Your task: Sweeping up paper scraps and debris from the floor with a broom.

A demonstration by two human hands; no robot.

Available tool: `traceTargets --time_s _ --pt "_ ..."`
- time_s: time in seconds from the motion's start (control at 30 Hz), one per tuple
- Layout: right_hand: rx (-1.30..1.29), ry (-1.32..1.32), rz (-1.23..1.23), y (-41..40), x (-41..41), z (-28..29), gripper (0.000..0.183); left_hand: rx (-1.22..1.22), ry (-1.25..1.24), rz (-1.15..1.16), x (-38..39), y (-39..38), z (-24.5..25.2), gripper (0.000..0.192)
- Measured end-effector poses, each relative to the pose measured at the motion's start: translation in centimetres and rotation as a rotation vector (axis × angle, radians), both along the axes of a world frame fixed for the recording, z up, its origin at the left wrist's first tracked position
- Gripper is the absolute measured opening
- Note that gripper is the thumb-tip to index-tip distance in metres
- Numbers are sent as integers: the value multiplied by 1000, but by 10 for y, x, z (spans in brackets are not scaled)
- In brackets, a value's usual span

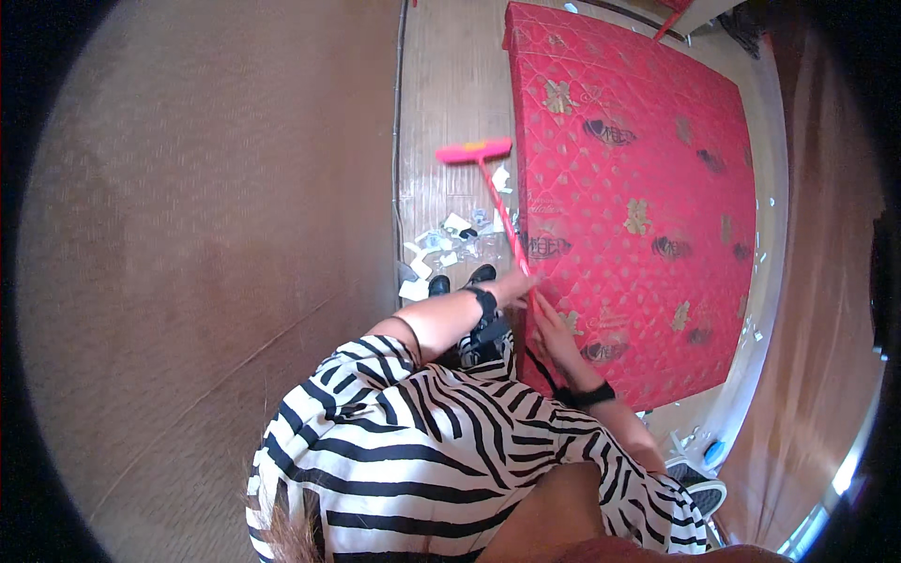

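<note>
Both of my hands are closed around the red handle of a broom (pixel 505 217). My left hand (pixel 517 287) grips it higher up, nearer the broom head, and my right hand (pixel 552 327) holds it a little lower, beside the mattress edge. The pink broom head (pixel 474 151) is out ahead over the wood-look floor, near the mattress; its bristles are hidden from above. Between the broom head and my shoes lie scattered paper scraps and clear plastic pieces (pixel 436 243), with one white scrap (pixel 500 178) just below the broom head.
A red patterned mattress (pixel 633 176) borders the floor strip on the right. A brown wall-like surface (pixel 211 176) fills the left. My black shoes (pixel 482 274) stand by the litter. More scraps lie beyond the mattress, near a brown curtain (pixel 809 295) and a chair (pixel 704 496).
</note>
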State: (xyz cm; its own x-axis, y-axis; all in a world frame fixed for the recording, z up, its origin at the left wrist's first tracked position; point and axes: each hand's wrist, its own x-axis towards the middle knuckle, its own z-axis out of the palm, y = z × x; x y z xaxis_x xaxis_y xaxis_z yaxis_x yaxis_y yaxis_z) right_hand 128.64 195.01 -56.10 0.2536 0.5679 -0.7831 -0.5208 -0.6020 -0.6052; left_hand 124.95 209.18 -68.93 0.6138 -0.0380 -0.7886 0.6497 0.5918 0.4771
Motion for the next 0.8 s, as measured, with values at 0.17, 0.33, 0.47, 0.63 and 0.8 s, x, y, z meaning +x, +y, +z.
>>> traceTargets --time_s 0.17,0.33,0.47,0.63,0.8 --pt "34 -102 -57 38 9 -71 52 233 45 -200 32 33 -19 27" --pt "-54 67 -157 -3 -39 -50 55 125 -23 -493 -11 -16 -77 30" --pt "-95 271 -242 -68 -83 -6 54 -291 24 -590 -62 -58 -44 42" --pt "-100 213 -391 -98 -100 25 44 -236 -59 -803 -73 -40 26 51" --pt "-55 296 -461 -107 -80 82 39 110 -111 -737 -48 52 72 29"
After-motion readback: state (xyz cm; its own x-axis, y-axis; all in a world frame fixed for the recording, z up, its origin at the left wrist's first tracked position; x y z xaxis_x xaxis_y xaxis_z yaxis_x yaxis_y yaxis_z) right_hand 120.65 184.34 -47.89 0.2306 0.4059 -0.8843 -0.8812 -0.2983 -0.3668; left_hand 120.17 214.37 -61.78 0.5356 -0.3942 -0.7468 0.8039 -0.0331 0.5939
